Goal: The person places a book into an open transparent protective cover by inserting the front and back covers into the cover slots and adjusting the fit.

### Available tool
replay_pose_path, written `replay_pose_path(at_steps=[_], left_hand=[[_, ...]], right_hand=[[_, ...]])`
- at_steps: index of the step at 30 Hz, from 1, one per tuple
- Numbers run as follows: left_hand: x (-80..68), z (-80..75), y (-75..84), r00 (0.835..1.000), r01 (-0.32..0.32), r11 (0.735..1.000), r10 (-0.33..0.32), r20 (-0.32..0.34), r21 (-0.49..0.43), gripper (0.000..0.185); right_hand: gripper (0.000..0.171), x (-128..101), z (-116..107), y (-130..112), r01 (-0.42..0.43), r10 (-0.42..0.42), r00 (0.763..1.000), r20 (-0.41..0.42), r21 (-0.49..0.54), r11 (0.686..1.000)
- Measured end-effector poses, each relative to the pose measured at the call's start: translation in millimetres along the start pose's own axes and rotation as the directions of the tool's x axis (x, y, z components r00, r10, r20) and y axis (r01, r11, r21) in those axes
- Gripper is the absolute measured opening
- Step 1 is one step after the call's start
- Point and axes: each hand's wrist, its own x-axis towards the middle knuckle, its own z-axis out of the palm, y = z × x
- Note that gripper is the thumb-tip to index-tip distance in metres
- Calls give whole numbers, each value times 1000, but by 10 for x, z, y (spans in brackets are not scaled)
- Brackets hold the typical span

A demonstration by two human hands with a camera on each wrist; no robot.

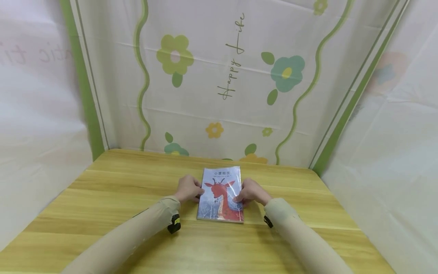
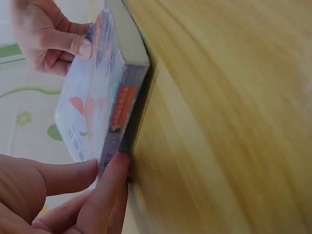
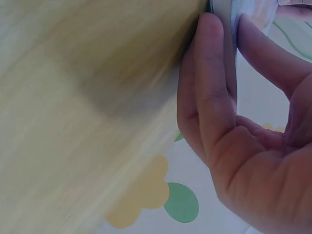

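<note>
A thin book (image 1: 220,194) with a red deer on a pale blue cover lies flat on the wooden table (image 1: 119,190), wrapped in clear glossy film. My left hand (image 1: 192,189) grips its left edge. In the left wrist view the left hand (image 2: 108,163) has its thumb on the cover and a finger against the spine of the book (image 2: 97,97). My right hand (image 1: 243,195) grips the right edge. In the right wrist view the right hand (image 3: 228,24) has fingers along the page edge of the book (image 3: 222,7) and the thumb on top.
A flowered white and green cloth backdrop (image 1: 219,76) hangs just behind the table's far edge, and plain white sheets (image 1: 393,152) close both sides. Bare wood (image 1: 219,247) lies around the book. Beige sleeves cover both forearms, each with a small black wrist unit (image 1: 173,223).
</note>
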Motion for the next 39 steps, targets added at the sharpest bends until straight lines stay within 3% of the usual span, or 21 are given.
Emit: replay_pose_path(at_steps=[7, 13, 20, 23, 39], left_hand=[[7, 3, 40, 999, -33, 996, 36, -33, 80, 3], [-15, 8, 103, 998, -66, 986, 66, 4, 152, 8], [-58, 26, 103, 988, -153, 962, 153, 18, 228, 43], [-71, 47, 70, 983, -181, 950, 180, 25, 253, 45], [-164, 47, 46, 982, -189, 958, 181, 58, 217, 35]], right_hand=[[16, 25, -51, -8, -22, 22, 1000, -5, -6, 1000], [19, 53, -89, -20, -51, 50, 999, -18, -47, 998], [27, 17, -75, -20, -33, 22, 997, -78, -152, 988], [28, -5, -60, -17, -30, 16, 997, -79, -179, 983], [26, -160, 38, 190, 107, -116, 989, -97, -93, 990]])
